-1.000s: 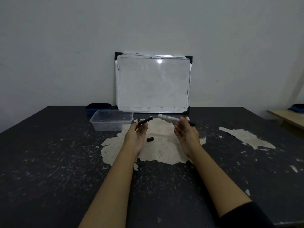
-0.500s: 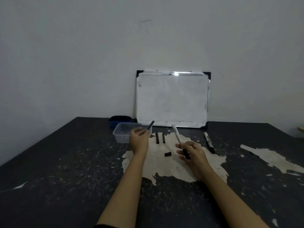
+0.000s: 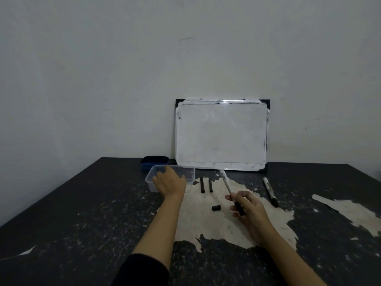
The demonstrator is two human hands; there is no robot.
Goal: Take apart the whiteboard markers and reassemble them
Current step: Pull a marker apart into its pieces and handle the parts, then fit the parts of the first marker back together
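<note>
My right hand is shut on a white marker barrel with a black end, tilted up and to the left above the table. My left hand hovers palm down over a clear plastic container, fingers spread, and no part shows in it. Two thin black marker sticks lie side by side on the pale patch, between the container and the barrel. A small black cap piece rests just left of my right hand. A whole marker lies to the right.
A whiteboard leans on the wall at the back of the dark table. A dark blue box sits behind the container. Worn pale patches mark the table's surface.
My left hand moved left and forward from holding a black stick up to hovering over the container; the stick no longer shows. The right hand kept the white barrel, almost still.
</note>
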